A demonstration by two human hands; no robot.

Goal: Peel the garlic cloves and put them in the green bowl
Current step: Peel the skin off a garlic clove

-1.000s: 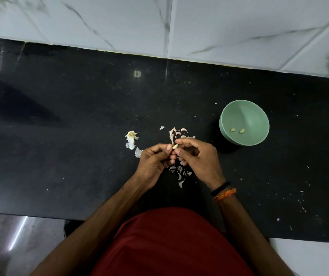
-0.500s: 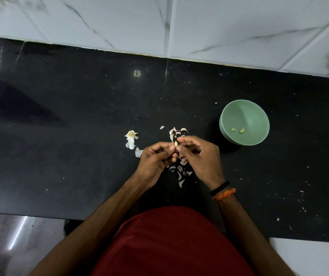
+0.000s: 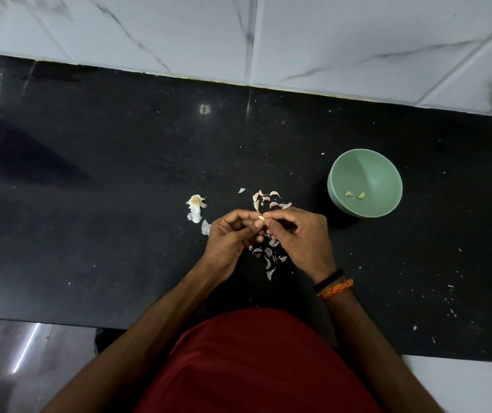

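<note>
A small pale garlic clove (image 3: 261, 217) is pinched between the fingertips of my left hand (image 3: 231, 234) and my right hand (image 3: 299, 236), just above the black counter. Both hands have curled fingers and meet at the clove. The green bowl (image 3: 387, 177) stands to the right of my right hand, with two peeled cloves (image 3: 355, 194) in its bottom. Several unpeeled pinkish cloves (image 3: 264, 198) lie just beyond my hands.
Loose garlic skins (image 3: 270, 257) are scattered under and before my hands. The bulb's stem and husk (image 3: 195, 205) lie left of my left hand. The black counter (image 3: 89, 204) ends at a white tiled wall (image 3: 328, 40) behind.
The clove has been turned slightly between the fingertips and shows a little more. Both hands stay in the same spot over the skins.
</note>
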